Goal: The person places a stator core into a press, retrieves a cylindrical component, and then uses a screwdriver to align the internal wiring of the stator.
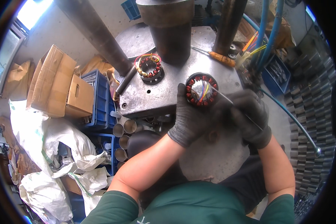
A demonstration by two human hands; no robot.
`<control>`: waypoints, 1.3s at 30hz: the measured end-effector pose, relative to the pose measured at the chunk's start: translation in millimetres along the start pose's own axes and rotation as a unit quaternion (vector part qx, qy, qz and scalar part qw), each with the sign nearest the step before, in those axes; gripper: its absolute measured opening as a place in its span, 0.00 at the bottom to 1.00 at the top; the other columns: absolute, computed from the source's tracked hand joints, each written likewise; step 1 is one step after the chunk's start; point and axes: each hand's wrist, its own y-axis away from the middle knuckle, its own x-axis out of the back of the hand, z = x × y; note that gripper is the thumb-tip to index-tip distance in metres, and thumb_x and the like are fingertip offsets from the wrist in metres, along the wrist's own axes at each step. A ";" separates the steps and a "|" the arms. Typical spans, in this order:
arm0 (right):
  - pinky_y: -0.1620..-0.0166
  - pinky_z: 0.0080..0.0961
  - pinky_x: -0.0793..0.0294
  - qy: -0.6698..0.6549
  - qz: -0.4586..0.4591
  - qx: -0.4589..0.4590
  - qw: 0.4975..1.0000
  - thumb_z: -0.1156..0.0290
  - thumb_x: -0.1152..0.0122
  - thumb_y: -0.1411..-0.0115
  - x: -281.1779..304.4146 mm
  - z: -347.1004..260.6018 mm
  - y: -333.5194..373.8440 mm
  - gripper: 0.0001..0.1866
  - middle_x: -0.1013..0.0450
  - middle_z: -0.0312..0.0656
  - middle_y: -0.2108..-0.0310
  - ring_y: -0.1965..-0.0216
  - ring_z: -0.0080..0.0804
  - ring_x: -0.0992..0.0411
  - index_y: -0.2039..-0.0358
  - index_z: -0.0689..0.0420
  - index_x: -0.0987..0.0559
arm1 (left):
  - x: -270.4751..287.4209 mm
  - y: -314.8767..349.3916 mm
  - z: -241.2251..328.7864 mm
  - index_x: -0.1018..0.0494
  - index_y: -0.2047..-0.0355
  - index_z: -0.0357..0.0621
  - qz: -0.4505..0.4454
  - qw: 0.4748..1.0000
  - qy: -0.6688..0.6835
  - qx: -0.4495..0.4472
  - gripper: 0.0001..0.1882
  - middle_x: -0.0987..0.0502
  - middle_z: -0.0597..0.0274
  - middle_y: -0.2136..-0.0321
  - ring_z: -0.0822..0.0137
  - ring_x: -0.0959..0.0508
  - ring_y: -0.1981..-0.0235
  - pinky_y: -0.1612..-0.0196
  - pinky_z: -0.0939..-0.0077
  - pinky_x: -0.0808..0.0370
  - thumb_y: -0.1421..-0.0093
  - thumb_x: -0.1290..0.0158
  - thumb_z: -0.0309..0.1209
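Observation:
In dark grey gloves, both my hands are at the front edge of a metal press table. My left hand grips a round motor stator with red windings and a dark rim. Yellow, blue and red wires cross its bright centre. A thin metal rod is pinched in my right hand; its tip reaches the wires at the stator's upper right. Motion blurs the right fingers a little. A second stator, with red and yellow leads around its top, sits on the table at the left.
A thick press ram comes down between two steel columns. A wooden-handled screwdriver lies at the back right. Cardboard boxes, blue crates and white sacks fill the left. Stacked metal parts and a blue hose are at right.

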 end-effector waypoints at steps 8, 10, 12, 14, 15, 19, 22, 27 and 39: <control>0.64 0.29 0.19 0.142 0.003 0.077 0.987 0.83 0.41 0.37 -3.6 2.4 0.2 0.05 0.24 0.47 0.61 0.65 0.36 0.19 0.61 0.62 0.25 | 1.9 -0.8 1.6 0.31 0.39 0.50 0.013 1.000 0.014 -0.006 0.51 0.24 0.49 0.48 0.50 0.22 0.48 0.52 0.60 0.23 0.44 0.63 0.80; 0.63 0.29 0.19 0.140 -0.008 0.082 0.987 0.83 0.41 0.36 -5.2 4.3 0.7 0.04 0.23 0.47 0.61 0.64 0.35 0.19 0.61 0.63 0.25 | -0.7 -0.8 -0.2 0.31 0.39 0.49 0.020 0.999 0.016 -0.020 0.51 0.24 0.49 0.48 0.50 0.22 0.48 0.52 0.60 0.23 0.43 0.63 0.79; 0.63 0.28 0.19 0.139 -0.020 0.087 0.986 0.82 0.42 0.35 -6.7 7.0 2.8 0.03 0.23 0.46 0.60 0.63 0.34 0.19 0.61 0.63 0.25 | -1.8 -0.7 -0.3 0.31 0.40 0.49 0.024 0.999 0.018 -0.032 0.50 0.24 0.49 0.48 0.51 0.22 0.48 0.53 0.60 0.22 0.43 0.62 0.79; 0.59 0.28 0.20 0.095 -0.005 0.070 0.993 0.79 0.45 0.33 -9.9 9.9 5.7 0.05 0.22 0.45 0.61 0.61 0.32 0.21 0.60 0.64 0.23 | -0.9 0.4 2.0 0.31 0.40 0.48 -0.044 0.999 0.027 -0.017 0.51 0.24 0.49 0.49 0.51 0.23 0.47 0.51 0.59 0.23 0.44 0.61 0.79; 0.59 0.28 0.20 0.094 -0.007 0.073 0.993 0.79 0.45 0.33 -10.5 6.5 6.0 0.05 0.22 0.45 0.61 0.61 0.32 0.21 0.60 0.64 0.23 | 0.0 1.0 3.0 0.31 0.40 0.48 -0.046 0.998 0.027 -0.019 0.51 0.24 0.49 0.49 0.51 0.23 0.47 0.51 0.59 0.23 0.44 0.61 0.79; 0.53 0.28 0.24 -0.133 -0.040 -0.123 0.983 0.76 0.48 0.34 -9.9 -10.6 -2.4 0.12 0.22 0.45 0.63 0.59 0.30 0.23 0.56 0.67 0.20 | -1.1 3.4 5.1 0.30 0.41 0.46 -0.073 0.997 0.004 -0.034 0.53 0.24 0.49 0.50 0.50 0.24 0.48 0.45 0.54 0.27 0.46 0.61 0.79; 0.52 0.29 0.25 -0.170 -0.062 -0.146 0.972 0.76 0.49 0.35 -11.1 -14.4 -3.9 0.13 0.21 0.45 0.62 0.59 0.30 0.24 0.54 0.68 0.21 | -1.7 5.0 5.9 0.29 0.42 0.45 -0.068 0.997 -0.007 -0.038 0.53 0.24 0.50 0.51 0.50 0.24 0.50 0.42 0.52 0.29 0.47 0.62 0.80; 0.50 0.40 0.20 0.031 -0.035 0.011 0.999 0.77 0.48 0.30 -8.6 12.4 20.7 0.12 0.23 0.51 0.53 0.57 0.41 0.21 0.49 0.62 0.25 | 8.4 -1.0 0.5 0.28 0.43 0.46 0.037 0.998 -0.001 -0.052 0.53 0.23 0.51 0.55 0.54 0.23 0.51 0.49 0.54 0.24 0.48 0.62 0.81; 0.53 0.30 0.20 0.061 0.143 0.004 0.988 0.80 0.40 0.34 -3.0 16.6 14.6 0.09 0.23 0.48 0.54 0.57 0.35 0.20 0.54 0.58 0.23 | -1.7 8.4 4.4 0.27 0.44 0.48 -0.090 0.996 -0.025 0.012 0.53 0.19 0.54 0.54 0.55 0.21 0.56 0.54 0.56 0.24 0.53 0.51 0.81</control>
